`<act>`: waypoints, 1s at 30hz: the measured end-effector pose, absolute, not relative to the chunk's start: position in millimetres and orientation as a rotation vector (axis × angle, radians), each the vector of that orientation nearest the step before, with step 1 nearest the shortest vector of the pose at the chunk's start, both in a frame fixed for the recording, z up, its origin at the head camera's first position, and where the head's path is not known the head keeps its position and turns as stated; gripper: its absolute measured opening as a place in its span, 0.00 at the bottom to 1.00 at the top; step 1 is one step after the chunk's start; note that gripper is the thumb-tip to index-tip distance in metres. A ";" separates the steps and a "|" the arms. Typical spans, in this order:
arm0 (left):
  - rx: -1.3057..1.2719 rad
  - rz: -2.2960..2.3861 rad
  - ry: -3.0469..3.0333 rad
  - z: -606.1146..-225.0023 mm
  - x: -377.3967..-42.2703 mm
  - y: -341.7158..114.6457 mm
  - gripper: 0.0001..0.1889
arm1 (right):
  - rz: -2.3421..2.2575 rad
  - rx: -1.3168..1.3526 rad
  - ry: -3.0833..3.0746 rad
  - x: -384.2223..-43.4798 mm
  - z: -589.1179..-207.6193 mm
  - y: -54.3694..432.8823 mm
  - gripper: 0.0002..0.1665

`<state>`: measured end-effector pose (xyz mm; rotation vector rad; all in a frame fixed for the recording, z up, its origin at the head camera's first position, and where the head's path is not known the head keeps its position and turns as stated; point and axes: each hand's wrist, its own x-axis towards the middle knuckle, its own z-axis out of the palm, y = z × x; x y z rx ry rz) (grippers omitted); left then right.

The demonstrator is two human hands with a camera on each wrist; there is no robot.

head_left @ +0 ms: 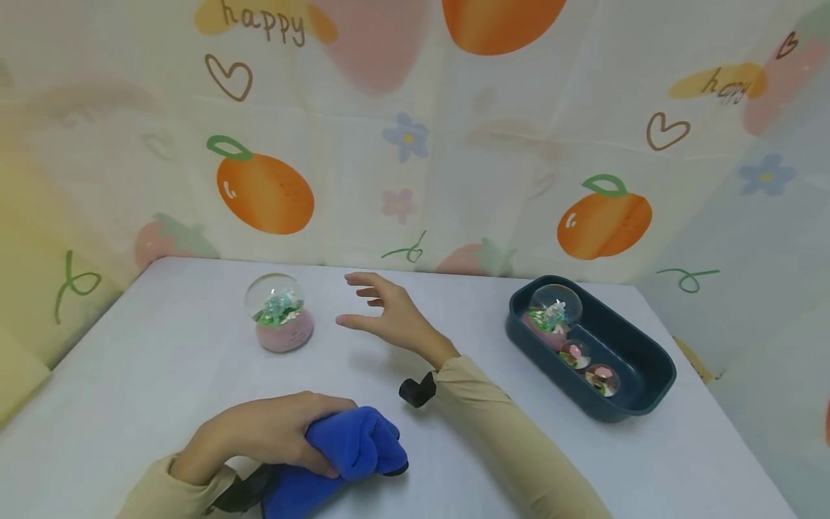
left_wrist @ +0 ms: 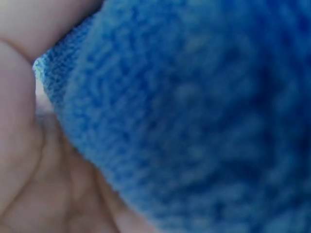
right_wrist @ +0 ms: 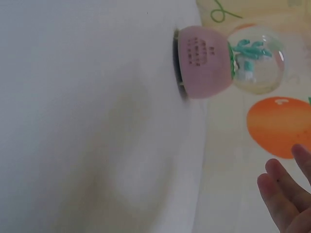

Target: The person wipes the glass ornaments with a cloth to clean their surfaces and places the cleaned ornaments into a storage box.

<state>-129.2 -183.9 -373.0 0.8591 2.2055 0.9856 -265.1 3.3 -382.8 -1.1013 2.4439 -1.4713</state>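
Note:
A blue plush cloth, bunched up, is in the grip of my left hand at the front of the table. The same cloth fills most of the left wrist view, so some of the fingers are hidden there. My right hand hovers above the table, fingers spread and holding nothing. To its left, apart from it, a snow globe with a pink base stands upright. In the right wrist view that snow globe shows lettering on its base and a teal figure inside.
At the right stands a dark blue oblong tray. Inside lie another pink-based snow globe, a small clear ball and a second small ball. A fruit-print curtain hangs behind the white table.

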 end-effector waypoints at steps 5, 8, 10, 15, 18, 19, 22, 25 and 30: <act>0.880 0.988 2.219 -372.3 -128.5 -187.2 0.18 | -1.439 -1.117 2.411 -266.5 -382.6 -15.0 0.40; 0.852 0.957 2.227 -370.4 -127.9 -189.0 0.20 | -1.407 -1.120 2.404 -267.0 -381.3 -23.6 0.41; 0.843 0.927 2.237 -368.6 -127.5 -190.1 0.22 | -1.391 -1.130 2.399 -267.9 -380.3 -28.4 0.42; 0.843 0.873 2.253 -365.6 -126.6 -191.8 0.25 | -1.379 -1.134 2.375 -271.1 -380.3 -40.4 0.43; 0.838 0.859 2.252 -363.8 -125.8 -191.5 0.25 | -1.379 -1.117 2.357 -274.2 -382.1 -48.0 0.44; 0.840 0.853 2.252 -363.3 -125.3 -191.5 0.25 | -1.377 -1.115 2.350 -275.1 -382.5 -50.6 0.44; 0.862 0.851 2.243 -362.8 -123.8 -191.2 0.25 | -1.361 -1.112 2.349 -277.8 -384.5 -59.1 0.45; 0.891 0.846 2.246 -362.9 -122.6 -191.2 0.25 | -1.329 -1.111 2.361 -278.9 -385.2 -68.2 0.46; 0.881 0.831 2.270 -362.5 -121.3 -191.6 0.25 | -1.296 -1.051 2.363 -277.5 -385.5 -84.1 0.52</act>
